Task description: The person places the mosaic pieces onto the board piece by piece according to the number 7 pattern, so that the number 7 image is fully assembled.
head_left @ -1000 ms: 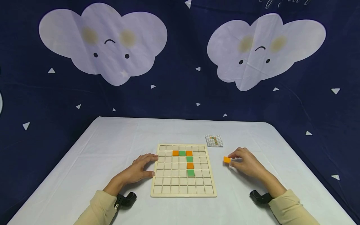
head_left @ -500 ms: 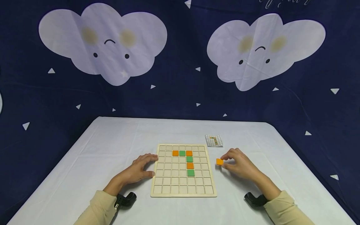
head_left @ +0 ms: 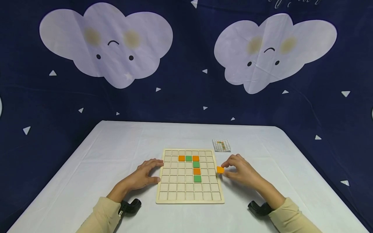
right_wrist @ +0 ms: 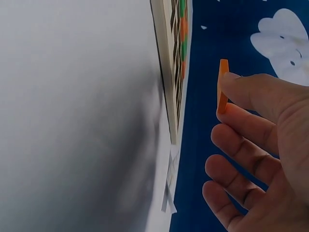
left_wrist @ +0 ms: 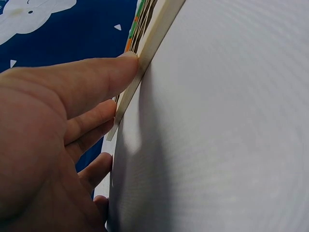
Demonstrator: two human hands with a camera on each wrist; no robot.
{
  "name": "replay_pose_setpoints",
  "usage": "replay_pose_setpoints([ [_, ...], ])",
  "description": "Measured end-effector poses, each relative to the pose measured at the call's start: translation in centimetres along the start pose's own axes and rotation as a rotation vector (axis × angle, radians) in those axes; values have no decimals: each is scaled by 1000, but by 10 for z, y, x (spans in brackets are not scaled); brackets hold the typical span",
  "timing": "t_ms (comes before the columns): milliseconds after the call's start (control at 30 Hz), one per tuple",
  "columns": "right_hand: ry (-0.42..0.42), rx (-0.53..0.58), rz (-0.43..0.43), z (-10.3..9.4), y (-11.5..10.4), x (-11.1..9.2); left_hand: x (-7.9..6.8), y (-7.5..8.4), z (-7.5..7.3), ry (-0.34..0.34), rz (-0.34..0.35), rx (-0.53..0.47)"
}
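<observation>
My right hand (head_left: 243, 171) pinches an orange square tile (head_left: 220, 170) between thumb and forefinger, at the right edge of the wooden grid board (head_left: 177, 187). In the right wrist view that tile (right_wrist: 222, 87) is seen edge-on, raised off the table, with the other fingers loosely bent below it. The left hand (head_left: 142, 175) rests along the board's left edge, its thumb and fingertips touching the frame (left_wrist: 128, 96). On the board, orange and green tiles alternate: three across an upper row, then several running down from the right one, ending in a green tile (head_left: 197, 178).
A small printed card (head_left: 221, 146) with a grid pattern in orange and green lies behind the board's upper right corner. White cloth covers the table (head_left: 122, 142). A dark blue curtain (head_left: 192, 97) with clouds hangs behind it.
The right hand has moved left with the orange tile, from over the table to the board's right edge. My left hand and the tiles on the board stay put.
</observation>
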State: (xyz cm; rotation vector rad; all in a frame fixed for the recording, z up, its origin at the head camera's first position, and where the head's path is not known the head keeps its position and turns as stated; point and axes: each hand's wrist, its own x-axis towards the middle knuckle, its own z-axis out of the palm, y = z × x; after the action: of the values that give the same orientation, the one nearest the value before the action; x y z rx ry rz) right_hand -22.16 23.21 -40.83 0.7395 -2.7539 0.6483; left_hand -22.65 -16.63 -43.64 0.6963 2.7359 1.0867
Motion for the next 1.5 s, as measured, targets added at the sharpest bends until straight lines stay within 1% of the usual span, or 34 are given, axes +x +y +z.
replay_pose_setpoints([
  [167,-36,4,9,2,-10,2,0,0,-1,-3,-1,2],
  [367,-46,7,-38,7,-20,4,0,0,-1,-3,8,4],
  [500,-55,16,-54,11,-26,5,0,0,-1,-6,10,5],
  [767,-75,20,-99,18,-33,5,0,0,-1,-9,10,7],
  [1167,-119,23,-74,23,-42,4,-1,2,-2,-8,-2,-3],
  [1333,-111,23,-84,27,-47,4,-1,2,-1,-6,5,0],
  [1500,-121,32,-94,30,-49,4,-1,2,-2,-9,10,-1],
])
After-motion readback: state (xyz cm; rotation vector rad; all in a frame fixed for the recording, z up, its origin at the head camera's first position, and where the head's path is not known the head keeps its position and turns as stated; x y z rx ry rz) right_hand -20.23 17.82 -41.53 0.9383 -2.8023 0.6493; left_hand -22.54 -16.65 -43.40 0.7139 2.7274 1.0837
